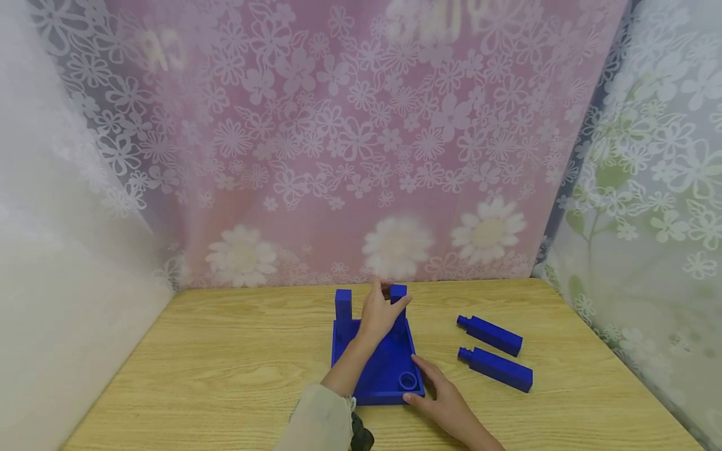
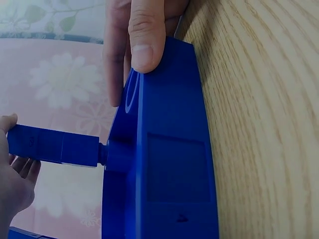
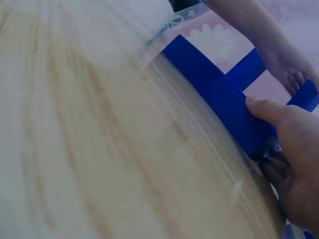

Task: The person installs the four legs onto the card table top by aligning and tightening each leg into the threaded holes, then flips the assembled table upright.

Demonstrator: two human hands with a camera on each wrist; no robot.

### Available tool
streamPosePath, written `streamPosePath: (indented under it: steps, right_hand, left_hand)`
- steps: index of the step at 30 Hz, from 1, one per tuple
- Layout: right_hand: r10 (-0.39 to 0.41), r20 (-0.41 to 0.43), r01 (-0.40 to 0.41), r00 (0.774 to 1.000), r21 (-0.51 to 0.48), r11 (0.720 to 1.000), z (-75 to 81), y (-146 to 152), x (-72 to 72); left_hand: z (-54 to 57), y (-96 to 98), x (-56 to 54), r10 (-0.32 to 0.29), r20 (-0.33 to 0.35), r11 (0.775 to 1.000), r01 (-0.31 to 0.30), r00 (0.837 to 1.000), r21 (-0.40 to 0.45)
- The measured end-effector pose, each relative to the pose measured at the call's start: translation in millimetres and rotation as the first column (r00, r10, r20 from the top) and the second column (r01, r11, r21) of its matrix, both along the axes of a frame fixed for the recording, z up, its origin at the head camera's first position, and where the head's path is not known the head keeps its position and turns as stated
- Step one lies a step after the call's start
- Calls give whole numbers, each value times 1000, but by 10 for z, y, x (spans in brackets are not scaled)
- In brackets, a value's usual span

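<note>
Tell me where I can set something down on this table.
The widest bare patch is the pale wooden table left of the shallow blue tray, out to the white curtain. Another is right of the two loose blue rectangular posts. Crowded: the tray's right side, where the left hand grips an upright blue post and the right hand the near corner.

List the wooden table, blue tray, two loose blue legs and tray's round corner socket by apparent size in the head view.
1. Wooden table
2. Blue tray
3. Loose blue legs, nearer and farther: look alike, so unranked
4. Round corner socket
</note>
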State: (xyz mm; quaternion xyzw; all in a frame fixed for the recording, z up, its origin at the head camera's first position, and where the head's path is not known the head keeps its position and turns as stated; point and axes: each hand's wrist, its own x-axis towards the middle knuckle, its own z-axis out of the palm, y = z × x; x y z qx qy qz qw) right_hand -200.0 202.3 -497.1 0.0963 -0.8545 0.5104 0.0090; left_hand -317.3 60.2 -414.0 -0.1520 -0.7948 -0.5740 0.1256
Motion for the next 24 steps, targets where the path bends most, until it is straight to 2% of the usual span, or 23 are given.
streamPosePath:
  steps: [3, 7, 17, 24]
  right_hand:
    - [-1, 7, 1, 1000, -2, 1000, 9, -2, 0]
    - [-9, 17, 9, 1000, 8, 1000, 17, -2, 3]
    - [-9, 10, 9, 1000, 17, 1000, 19, -2, 2]
    - [-10, 10, 9, 1000, 27, 1000, 21, 1, -1]
  left_hand:
    - [-1, 6, 8, -30, 4, 999, 29, 1000, 13]
    - [-8, 7, 15, -23, -10, 999, 23, 1000, 21]
    - [-5, -6, 9, -3, -140, 996, -9, 990, -91]
    - [6, 49, 39, -2, -101, 993, -9, 995, -114]
